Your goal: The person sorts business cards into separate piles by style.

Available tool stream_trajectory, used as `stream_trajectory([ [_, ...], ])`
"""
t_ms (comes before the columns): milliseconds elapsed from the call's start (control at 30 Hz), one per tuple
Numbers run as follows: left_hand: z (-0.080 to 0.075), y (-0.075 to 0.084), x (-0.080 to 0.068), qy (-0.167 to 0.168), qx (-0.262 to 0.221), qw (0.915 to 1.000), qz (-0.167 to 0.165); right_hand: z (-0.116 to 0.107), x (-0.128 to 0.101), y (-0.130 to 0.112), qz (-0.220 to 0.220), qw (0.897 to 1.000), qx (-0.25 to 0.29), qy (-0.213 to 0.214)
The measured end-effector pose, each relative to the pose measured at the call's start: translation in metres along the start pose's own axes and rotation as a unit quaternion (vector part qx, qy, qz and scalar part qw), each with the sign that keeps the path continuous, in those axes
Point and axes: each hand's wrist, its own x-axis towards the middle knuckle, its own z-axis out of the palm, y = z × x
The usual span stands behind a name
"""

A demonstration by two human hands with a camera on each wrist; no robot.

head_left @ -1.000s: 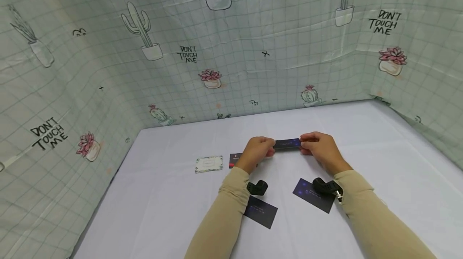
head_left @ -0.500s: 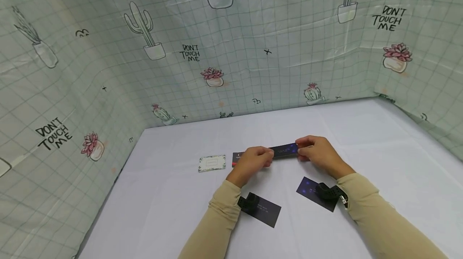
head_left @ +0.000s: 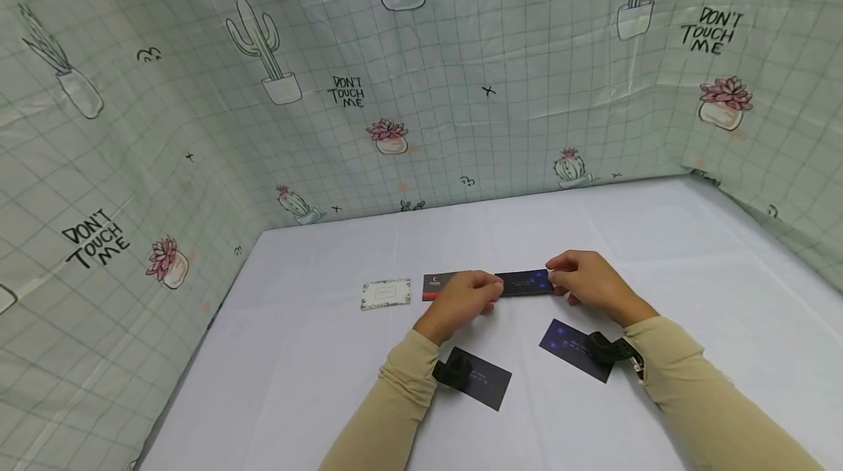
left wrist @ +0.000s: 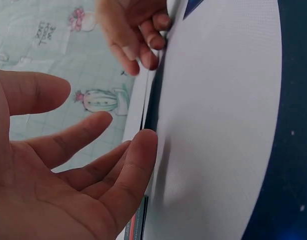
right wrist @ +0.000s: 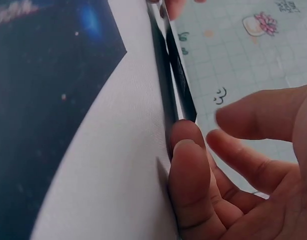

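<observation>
In the head view a dark business card [head_left: 525, 282] with blue specks lies flat beside a black card with a red stripe [head_left: 436, 285]. My left hand [head_left: 461, 301] pinches its left end between thumb and index finger. The right hand [head_left: 596, 284] grips the opposite end by its fingertips. From the right wrist view, thumb and index fingers [right wrist: 189, 175] meet at the card's end, while the other fingers stay spread. The left wrist view shows the card nearly edge-on. My left hand covers part of the striped card.
A white card with a leafy border [head_left: 386, 294] lies further left. Nearer me are a dark grey card [head_left: 487, 381], partly behind the left wrist camera, and a blue-black card [head_left: 565, 343] under the right one. A cactus-print cloth [head_left: 421, 149] stands behind the white table [head_left: 296, 383].
Both hands have brought the held card nearer to me and down toward the table, level with the striped card, which shows more now. The loose cards have stayed put.
</observation>
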Motion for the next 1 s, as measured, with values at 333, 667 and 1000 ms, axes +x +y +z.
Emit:
stream_trajectory([
  [333,-0.002,0.0,0.003,-0.02,0.018,0.9996,0.006,-0.003,0.002,-0.001,0.021,1.0,0.01,0.021],
  [667,0.001,0.001,-0.002,-0.028,0.046,0.9979,0.034,-0.009,-0.002,0.002,0.01,1.0,-0.014,-0.008],
  [1000,0.025,0.013,-0.008,-0.082,0.236,0.9635,0.097,-0.01,-0.015,0.002,-0.022,0.997,-0.054,-0.045],
])
